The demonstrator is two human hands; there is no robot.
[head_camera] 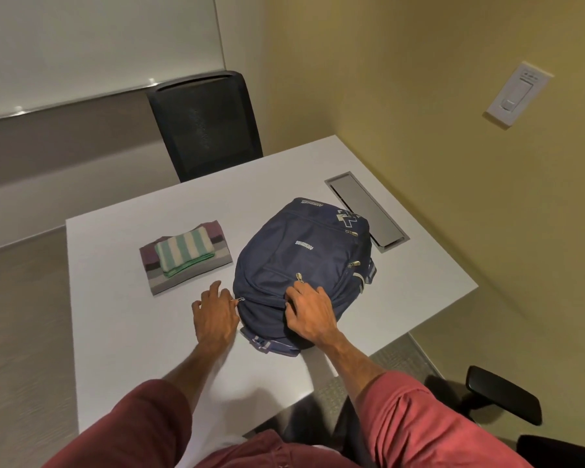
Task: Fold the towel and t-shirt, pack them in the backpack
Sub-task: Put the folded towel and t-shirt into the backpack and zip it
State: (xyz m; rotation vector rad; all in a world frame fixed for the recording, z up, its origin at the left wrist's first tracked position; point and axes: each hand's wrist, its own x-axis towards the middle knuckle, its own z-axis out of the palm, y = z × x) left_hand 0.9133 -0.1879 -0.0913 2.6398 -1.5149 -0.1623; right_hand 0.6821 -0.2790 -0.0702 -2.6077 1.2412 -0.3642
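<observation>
On the counter (122,332) the towel (184,252) lies folded atop the folded t-shirt (203,265), beside the backpack (301,271); left hand (215,319) pinches its zipper pull (241,299), right hand (309,314) presses the fabric flat; packing remains

The folded towel (184,252) hides the t-shirt's (190,270) middle; the backpack's (301,261) lettering is too small to read.
</observation>
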